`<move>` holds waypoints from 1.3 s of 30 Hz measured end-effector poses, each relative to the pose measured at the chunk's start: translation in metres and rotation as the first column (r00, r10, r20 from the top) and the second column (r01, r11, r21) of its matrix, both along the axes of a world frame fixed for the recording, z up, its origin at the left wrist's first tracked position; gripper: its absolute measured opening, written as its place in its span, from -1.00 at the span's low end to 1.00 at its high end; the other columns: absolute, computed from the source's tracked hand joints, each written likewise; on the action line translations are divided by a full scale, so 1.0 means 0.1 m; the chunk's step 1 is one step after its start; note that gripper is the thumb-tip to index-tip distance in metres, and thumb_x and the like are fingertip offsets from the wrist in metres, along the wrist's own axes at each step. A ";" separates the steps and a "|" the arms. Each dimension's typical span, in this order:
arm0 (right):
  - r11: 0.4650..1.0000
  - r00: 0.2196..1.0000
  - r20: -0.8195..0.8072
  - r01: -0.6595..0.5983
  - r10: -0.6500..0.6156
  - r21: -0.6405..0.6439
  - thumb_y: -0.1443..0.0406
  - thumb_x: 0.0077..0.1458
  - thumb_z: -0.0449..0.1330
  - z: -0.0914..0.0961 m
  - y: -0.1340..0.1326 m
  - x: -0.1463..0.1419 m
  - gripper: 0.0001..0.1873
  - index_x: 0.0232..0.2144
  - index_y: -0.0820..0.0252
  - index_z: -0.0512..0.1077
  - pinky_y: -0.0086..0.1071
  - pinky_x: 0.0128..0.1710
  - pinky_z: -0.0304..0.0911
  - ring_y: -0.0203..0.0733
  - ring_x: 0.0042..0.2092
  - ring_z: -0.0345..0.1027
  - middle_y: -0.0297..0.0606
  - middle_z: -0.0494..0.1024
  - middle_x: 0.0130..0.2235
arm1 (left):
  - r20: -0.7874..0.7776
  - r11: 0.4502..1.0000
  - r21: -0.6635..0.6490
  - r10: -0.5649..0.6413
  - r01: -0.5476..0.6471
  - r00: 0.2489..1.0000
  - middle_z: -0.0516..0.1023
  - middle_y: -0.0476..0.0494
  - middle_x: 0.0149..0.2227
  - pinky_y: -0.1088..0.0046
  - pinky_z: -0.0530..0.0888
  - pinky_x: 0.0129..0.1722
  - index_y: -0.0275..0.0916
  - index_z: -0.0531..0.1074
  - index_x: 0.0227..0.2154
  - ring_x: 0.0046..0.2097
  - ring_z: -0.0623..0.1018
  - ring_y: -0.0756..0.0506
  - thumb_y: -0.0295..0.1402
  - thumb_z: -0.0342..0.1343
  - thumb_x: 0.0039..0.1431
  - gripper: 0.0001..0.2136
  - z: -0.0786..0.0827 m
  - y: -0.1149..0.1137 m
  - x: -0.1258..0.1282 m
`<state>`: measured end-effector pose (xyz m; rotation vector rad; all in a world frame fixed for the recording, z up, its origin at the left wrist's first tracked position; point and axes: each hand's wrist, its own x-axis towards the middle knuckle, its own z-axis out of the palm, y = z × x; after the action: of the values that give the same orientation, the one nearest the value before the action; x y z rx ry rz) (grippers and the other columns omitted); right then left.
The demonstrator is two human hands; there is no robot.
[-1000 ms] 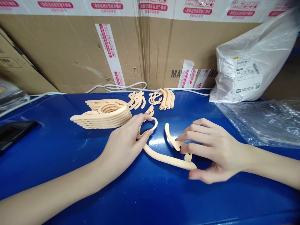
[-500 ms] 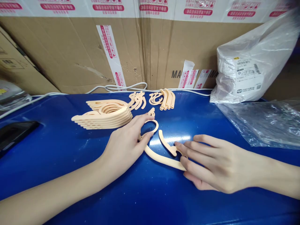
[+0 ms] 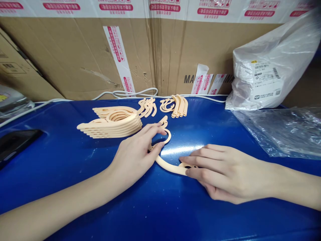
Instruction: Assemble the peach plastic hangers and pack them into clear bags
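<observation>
A peach plastic piece (image 3: 168, 166) with a curved arm and a ring at its far end lies on the blue table (image 3: 75, 160). My left hand (image 3: 135, 154) pinches the ring between thumb and forefinger. My right hand (image 3: 220, 170) lies over the arm's near end, its fingers together and pressed on it, the thumb tucked underneath. The small curved branch of the piece is hidden under my right fingers. A stack of like peach pieces (image 3: 110, 125) sits just behind my left hand.
Small peach offcuts (image 3: 147, 107) and a row of curved strips (image 3: 178, 105) lie at the back. Cardboard boxes (image 3: 82, 57) wall the rear, with a white cable (image 3: 130, 93) along them. A white bag (image 3: 265, 73), clear plastic (image 3: 283, 130) and a dark phone (image 3: 15, 142) flank the table.
My right hand slid left along the arm and folded over the small curved branch, which now lies hidden beneath the fingers. My left hand has stayed on the ring.
</observation>
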<state>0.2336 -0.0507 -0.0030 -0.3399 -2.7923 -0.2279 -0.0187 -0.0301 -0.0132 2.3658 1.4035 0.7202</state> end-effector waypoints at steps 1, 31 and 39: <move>1.000 1.000 0.013 0.004 -0.004 -0.007 0.38 0.27 0.00 0.00 0.00 0.00 -0.74 -0.09 0.31 0.42 -0.26 -0.14 0.30 -0.11 -0.06 0.44 -0.07 0.57 0.00 | 0.011 1.000 -0.001 -0.016 0.016 1.000 0.42 0.01 0.16 0.18 0.42 0.13 -0.06 0.41 -0.08 0.21 0.41 -0.21 -0.34 0.03 0.30 -0.82 -0.01 0.01 0.00; 0.966 0.958 -0.131 0.247 -0.255 -0.071 0.37 0.28 0.10 -0.02 0.15 0.06 -0.85 -0.21 0.23 0.48 -0.30 -0.29 0.17 -0.20 -0.30 0.26 -0.19 0.52 -0.25 | -0.040 0.899 -0.083 -0.434 0.430 0.900 0.12 -0.12 0.37 -0.09 0.16 0.31 -0.07 0.27 0.21 0.41 0.03 -0.22 -0.48 -0.02 0.25 -0.54 0.06 0.03 -0.04; 0.961 0.969 -0.105 0.203 -0.225 -0.188 0.37 0.29 0.06 0.00 0.13 0.05 -0.78 -0.16 0.27 0.51 -0.22 -0.15 0.21 -0.17 -0.18 0.38 -0.14 0.58 -0.17 | -0.075 0.844 -0.019 -0.535 0.535 0.841 0.05 -0.16 0.39 -0.16 0.04 0.33 -0.09 0.09 0.30 0.43 -0.04 -0.23 -0.50 0.03 0.07 -0.32 -0.02 0.00 -0.07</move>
<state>0.2389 -0.0374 -0.0028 -0.6781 -2.6549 -0.0066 -0.0255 -0.0301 -0.0148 2.6257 0.6853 0.4716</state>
